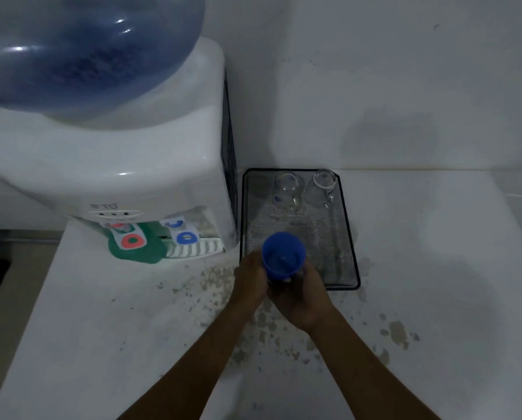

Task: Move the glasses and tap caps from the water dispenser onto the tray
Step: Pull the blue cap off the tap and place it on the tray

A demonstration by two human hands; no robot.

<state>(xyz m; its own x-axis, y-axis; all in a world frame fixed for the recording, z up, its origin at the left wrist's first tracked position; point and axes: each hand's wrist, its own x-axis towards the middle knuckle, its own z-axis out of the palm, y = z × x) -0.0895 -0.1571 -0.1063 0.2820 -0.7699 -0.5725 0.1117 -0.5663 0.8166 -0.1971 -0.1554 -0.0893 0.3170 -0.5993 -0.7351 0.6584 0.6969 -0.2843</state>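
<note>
Head view: both hands curl around a blue cap (283,256), left hand (250,280) and right hand (302,294) gripping its base over the near-left corner of the tray (349,237); two glasses (287,190) stand at its far end.

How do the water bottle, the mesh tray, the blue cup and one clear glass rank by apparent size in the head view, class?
1. Water bottle, largest, though nearest the camera and cut off.
2. Mesh tray.
3. Blue cup, held nearer the camera in both hands.
4. Clear glass, farther back; its true size against the cup is unsure.
</note>
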